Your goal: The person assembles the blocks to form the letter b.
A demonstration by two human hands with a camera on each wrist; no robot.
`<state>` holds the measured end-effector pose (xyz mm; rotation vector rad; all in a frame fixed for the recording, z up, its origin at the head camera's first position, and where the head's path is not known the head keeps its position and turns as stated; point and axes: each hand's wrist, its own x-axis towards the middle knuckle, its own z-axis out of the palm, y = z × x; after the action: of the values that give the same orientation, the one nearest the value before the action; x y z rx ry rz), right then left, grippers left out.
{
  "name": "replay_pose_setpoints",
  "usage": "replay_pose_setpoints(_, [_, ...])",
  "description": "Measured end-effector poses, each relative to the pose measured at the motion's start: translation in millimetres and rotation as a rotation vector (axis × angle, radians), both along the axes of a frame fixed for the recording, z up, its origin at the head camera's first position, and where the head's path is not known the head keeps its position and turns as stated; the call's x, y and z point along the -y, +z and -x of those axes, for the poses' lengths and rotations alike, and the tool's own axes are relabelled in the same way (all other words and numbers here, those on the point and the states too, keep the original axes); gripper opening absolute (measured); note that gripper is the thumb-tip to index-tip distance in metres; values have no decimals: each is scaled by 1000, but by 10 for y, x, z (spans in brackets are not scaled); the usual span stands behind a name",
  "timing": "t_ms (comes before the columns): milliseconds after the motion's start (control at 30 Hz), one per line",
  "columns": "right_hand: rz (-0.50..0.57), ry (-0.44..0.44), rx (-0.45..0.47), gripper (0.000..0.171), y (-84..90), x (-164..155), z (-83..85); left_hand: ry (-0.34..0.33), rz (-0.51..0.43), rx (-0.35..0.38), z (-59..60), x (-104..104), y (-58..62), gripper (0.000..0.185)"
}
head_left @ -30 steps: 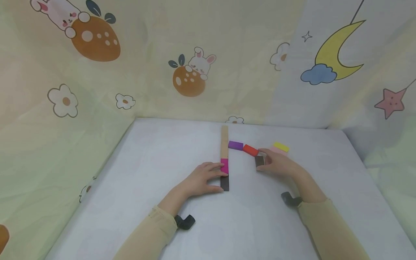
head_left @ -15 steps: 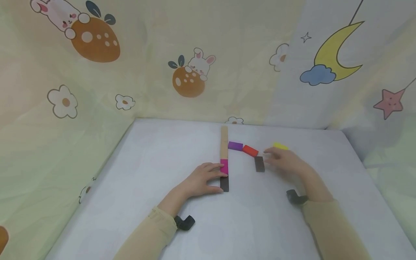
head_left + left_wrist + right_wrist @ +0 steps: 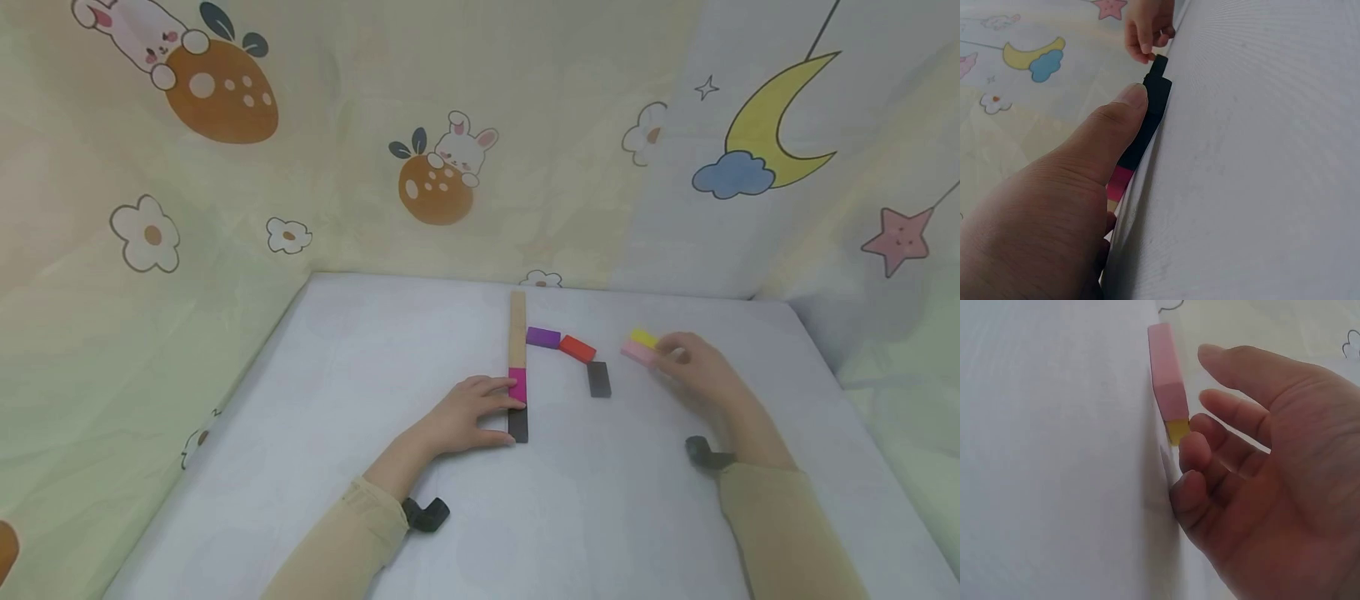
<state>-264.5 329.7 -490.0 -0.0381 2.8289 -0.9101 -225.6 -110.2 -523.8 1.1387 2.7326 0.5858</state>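
Note:
A long wooden strip lies on the white table, with a magenta block and a black block at its near end. My left hand rests flat there, fingers on the magenta block and thumb against the black block. My right hand is further right, fingers loosely bent, fingertips at a pink block that lies beside a yellow block. The right wrist view shows the pink block and yellow block just past my fingertips, nothing gripped.
A purple block, a red block and a second black block lie loose between the strip and my right hand. Printed fabric walls close in the table at the back and both sides.
My right hand has let go of the loose black block and moved right to the pink and yellow blocks. My left hand has stayed on the strip.

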Motion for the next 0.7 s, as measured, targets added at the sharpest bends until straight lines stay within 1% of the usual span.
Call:
replay_pose_setpoints(200, [17, -6, 29, 63, -6, 20, -25, 1, 6, -8, -2, -1, 2, 58])
replay_pose_setpoints(267, [11, -34, 65, 62, -3, 51, -33, 1, 3, -11, -4, -1, 5, 58])
replay_pose_setpoints(433, [-12, -144, 161, 61, -37, 140, -31, 1, 4, -14, -10, -5, 14, 57])
replay_pose_setpoints(500, [-26, -165, 160, 61, -68, 162, -25, -1, 1, -13, -14, -5, 17, 57])
replay_pose_setpoints(700, [-39, -170, 128, 66, -139, 190, -30, -6, -4, -18, -14, -3, 8, 58])
